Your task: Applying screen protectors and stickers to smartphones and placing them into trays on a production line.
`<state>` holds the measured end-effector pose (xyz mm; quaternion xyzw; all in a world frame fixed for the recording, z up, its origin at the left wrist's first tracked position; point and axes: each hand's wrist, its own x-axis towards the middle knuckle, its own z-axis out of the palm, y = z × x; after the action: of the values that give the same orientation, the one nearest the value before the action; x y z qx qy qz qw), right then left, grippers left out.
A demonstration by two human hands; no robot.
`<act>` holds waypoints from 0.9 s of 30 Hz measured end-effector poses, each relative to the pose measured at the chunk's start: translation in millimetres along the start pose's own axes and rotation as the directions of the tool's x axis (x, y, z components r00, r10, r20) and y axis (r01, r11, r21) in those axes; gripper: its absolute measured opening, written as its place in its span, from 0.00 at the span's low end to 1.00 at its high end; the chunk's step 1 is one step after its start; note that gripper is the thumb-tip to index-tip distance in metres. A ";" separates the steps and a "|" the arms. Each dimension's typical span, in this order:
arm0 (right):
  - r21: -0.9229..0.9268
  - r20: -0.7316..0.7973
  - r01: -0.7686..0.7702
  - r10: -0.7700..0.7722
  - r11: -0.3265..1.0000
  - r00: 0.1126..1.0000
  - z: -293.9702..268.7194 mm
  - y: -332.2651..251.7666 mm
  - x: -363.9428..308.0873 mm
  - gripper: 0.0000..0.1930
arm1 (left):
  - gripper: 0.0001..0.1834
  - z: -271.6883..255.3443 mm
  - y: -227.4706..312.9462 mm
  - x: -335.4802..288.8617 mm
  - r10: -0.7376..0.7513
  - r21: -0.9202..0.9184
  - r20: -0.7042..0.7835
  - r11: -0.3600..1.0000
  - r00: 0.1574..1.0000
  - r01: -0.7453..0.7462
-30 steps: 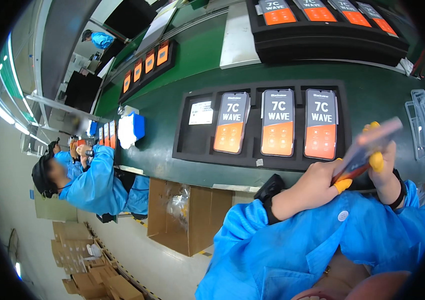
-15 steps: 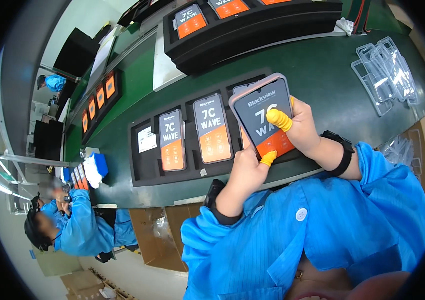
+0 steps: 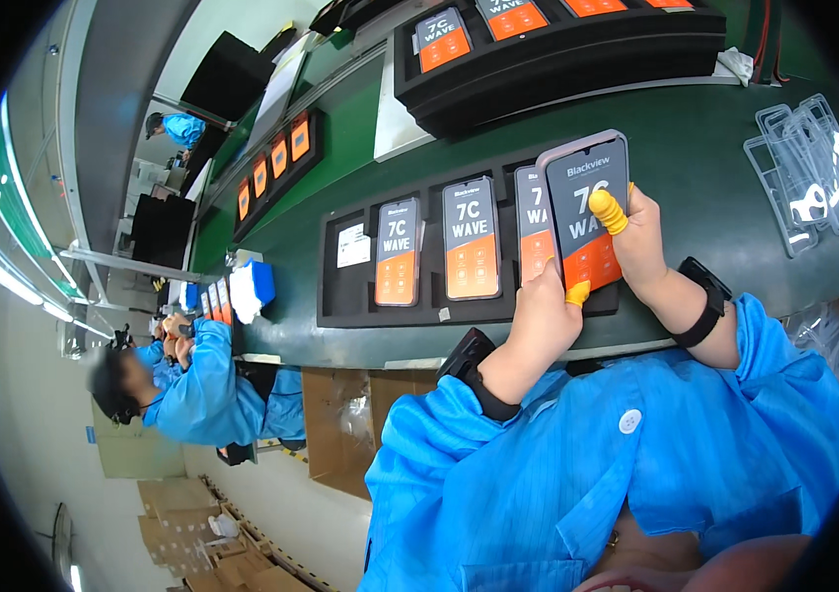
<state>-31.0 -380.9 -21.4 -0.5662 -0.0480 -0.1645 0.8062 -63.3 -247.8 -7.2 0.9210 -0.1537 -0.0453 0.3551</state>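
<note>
Grey-and-orange, glossy rectangular smartphone (image 3: 577,219): your left hand (image 3: 546,314) and right hand (image 3: 642,245) pinch it (face toward you); handling seems underway, next calling for an even grip.

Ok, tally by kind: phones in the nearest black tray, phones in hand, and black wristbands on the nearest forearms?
Phones in the black tray: 3, one partly hidden
Held phone, in left hand and right hand: 1
Black wristbands: 2
Total: 6
</note>
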 end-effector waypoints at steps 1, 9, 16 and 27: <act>-0.001 0.010 0.040 -0.040 0.999 0.999 2.1 -1.3 0.1 0.13 | 0.17 3.2 -2.5 -0.5 0.001 0.050 -0.037 0.999 0.999 0.001; 0.083 -0.057 0.006 -0.001 0.997 0.998 -5.0 0.3 1.1 0.11 | 0.14 6.1 0.9 5.0 0.092 -0.005 -0.049 0.996 0.995 -0.092; -0.008 -0.156 0.050 -0.051 0.999 0.986 -19.3 0.9 15.3 0.12 | 0.16 20.7 -7.4 30.1 0.225 -0.009 -0.040 0.974 0.974 -0.225; 0.072 -0.236 -0.055 0.070 0.996 0.969 -18.0 11.1 19.6 0.14 | 0.13 6.4 5.1 35.3 -0.054 0.061 0.120 0.997 0.991 0.047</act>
<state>-10.9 -398.3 -32.5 -0.5173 0.0615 -0.2041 0.8288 -32.4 -266.6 -7.6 0.9300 -0.1529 -0.1057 0.3171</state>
